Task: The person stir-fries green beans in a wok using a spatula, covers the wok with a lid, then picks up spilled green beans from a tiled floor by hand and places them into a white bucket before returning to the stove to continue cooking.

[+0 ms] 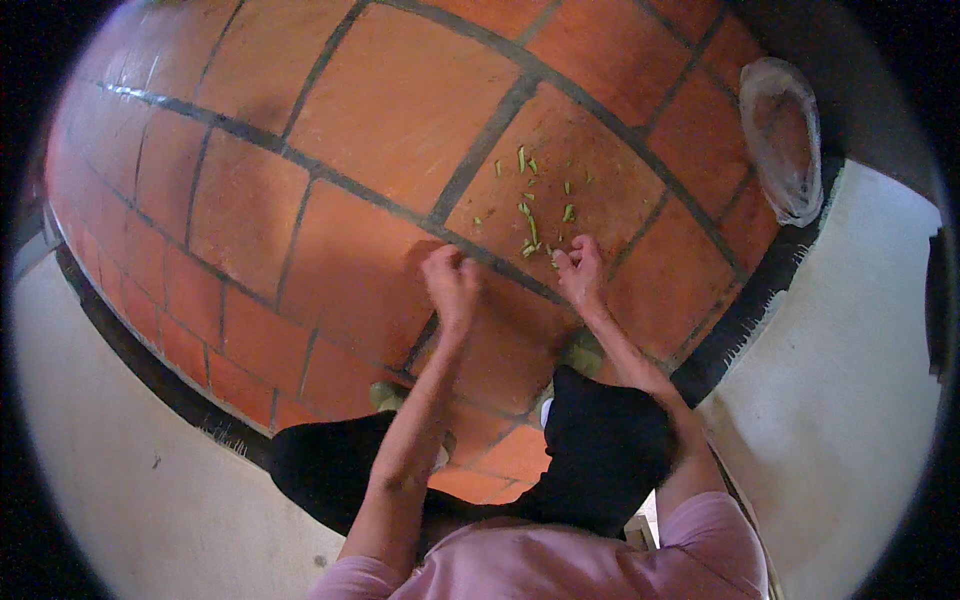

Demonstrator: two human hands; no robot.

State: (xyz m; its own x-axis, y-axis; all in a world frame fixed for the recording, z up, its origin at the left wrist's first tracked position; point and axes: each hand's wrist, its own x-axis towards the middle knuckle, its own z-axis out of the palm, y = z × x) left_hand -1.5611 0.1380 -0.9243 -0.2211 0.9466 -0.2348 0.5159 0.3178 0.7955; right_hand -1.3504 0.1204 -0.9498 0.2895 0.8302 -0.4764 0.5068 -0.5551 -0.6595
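Observation:
Several small green plant pieces point(531, 225) lie scattered on a terracotta floor tile point(600, 150) in front of me. My right hand point(583, 271) is low over the near edge of that tile, fingers curled, with its fingertips at a green piece; whether it grips the piece is unclear. My left hand point(452, 283) hovers to the left, over the tiles near a dark grout line. Its fingers are bent and slightly blurred, and I cannot tell whether something small is between them.
A clear plastic bag point(781, 142) rests on the floor at the right, near a dark skirting band point(720, 367) along the pale wall point(817, 315). My shoes point(583, 352) and black-clad knees are below my hands. Another pale wall point(150, 450) stands at the left.

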